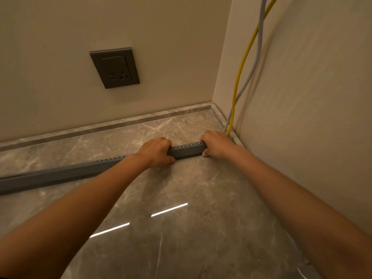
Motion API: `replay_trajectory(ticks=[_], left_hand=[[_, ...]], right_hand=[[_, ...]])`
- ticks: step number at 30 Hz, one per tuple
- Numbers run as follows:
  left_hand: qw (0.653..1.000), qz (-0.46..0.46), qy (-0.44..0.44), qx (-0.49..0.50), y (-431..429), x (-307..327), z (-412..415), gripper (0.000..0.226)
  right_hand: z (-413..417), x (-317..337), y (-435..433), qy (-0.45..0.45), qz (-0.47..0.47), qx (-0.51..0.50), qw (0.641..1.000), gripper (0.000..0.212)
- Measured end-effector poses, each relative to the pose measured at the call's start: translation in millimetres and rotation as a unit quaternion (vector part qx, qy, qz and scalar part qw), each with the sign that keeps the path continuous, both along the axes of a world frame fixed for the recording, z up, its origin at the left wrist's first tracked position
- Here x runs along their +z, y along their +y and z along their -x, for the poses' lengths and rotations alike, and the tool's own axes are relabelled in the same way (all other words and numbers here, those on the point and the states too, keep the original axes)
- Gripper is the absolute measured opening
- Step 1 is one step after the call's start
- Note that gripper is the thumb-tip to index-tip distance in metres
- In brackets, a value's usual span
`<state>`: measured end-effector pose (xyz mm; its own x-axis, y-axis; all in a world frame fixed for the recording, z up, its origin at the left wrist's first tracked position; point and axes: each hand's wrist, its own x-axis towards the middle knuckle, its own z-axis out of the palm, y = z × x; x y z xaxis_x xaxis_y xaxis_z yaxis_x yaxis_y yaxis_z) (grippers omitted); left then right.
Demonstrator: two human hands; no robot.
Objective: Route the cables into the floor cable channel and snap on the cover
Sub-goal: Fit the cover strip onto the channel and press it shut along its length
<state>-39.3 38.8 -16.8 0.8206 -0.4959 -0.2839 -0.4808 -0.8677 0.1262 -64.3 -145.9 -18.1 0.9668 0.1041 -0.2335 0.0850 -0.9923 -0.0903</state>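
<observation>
Glossy grey marble floor (181, 198); long grey cable channel (60, 174) lies flat on it, running toward corner.

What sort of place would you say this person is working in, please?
Probably a finished indoor room, at a floor corner. A polished marble-look tile floor meets plain painted walls with a matching skirting, and a grey wall socket sits low on the far wall. Whether it is a home or an office cannot be told.

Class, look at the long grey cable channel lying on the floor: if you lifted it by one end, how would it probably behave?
The grey cable channel is long and slender, so it would probably sag or flex if lifted by one end. It looks like thin plastic, so likely light. On the glossy floor it may slide when pushed, which could be why the left hand and right hand both grip it.
</observation>
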Motion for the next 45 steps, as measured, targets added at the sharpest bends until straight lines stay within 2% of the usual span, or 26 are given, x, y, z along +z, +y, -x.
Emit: replay_trajectory(ticks=[2, 5, 9, 13, 20, 29, 36, 39, 42, 45], left_hand=[[0.999, 0.006, 0.018, 0.026, 14.5, 3.1, -2.6, 0.038], [0.998, 0.017, 0.040, 0.043, 25.5, 5.1, -4.2, 0.037], [1.000, -0.003, 0.018, 0.022, 24.4, 1.5, 0.7, 0.037], [1.000, -0.004, -0.028, 0.002, 22.5, -4.9, 9.1, 0.035], [0.996, -0.003, -0.083, -0.025, 22.7, -15.5, 16.9, 0.033], [0.995, 0.092, -0.007, 0.033, 37.5, -7.3, 3.7, 0.038], [0.991, 0.088, 0.033, 0.095, 70.8, -1.5, -4.0, 0.036], [0.993, 0.083, 0.003, 0.085, 73.3, -4.8, 1.5, 0.036], [0.993, 0.077, -0.055, 0.066, 72.2, -10.8, 10.2, 0.035], [0.993, 0.072, -0.074, 0.055, 70.4, -11.4, 12.5, 0.033]], right_hand=[[-1.5, 0.9, 10.4, 0.000, 0.002, 0.007, 1.000, 0.039], [-2.7, -0.1, 30.7, 0.010, -0.052, 0.016, 0.998, 0.037], [-5.3, -5.2, 58.0, 0.015, -0.113, 0.032, 0.993, 0.034], [-5.2, -9.4, 63.3, -0.008, -0.076, 0.061, 0.995, 0.039], [-3.3, -11.0, 64.4, -0.024, -0.043, 0.085, 0.995, 0.033], [-7.6, -5.8, 60.7, 0.013, -0.088, 0.039, 0.995, 0.039], [-14.1, 0.1, 72.8, 0.065, -0.163, -0.013, 0.984, 0.031], [-12.8, -3.6, 92.8, 0.061, -0.202, -0.007, 0.977, 0.030], [-10.0, -7.5, 101.7, 0.034, -0.188, 0.006, 0.982, 0.033], [-9.7, -9.0, 101.2, 0.015, -0.182, 0.008, 0.983, 0.033]])
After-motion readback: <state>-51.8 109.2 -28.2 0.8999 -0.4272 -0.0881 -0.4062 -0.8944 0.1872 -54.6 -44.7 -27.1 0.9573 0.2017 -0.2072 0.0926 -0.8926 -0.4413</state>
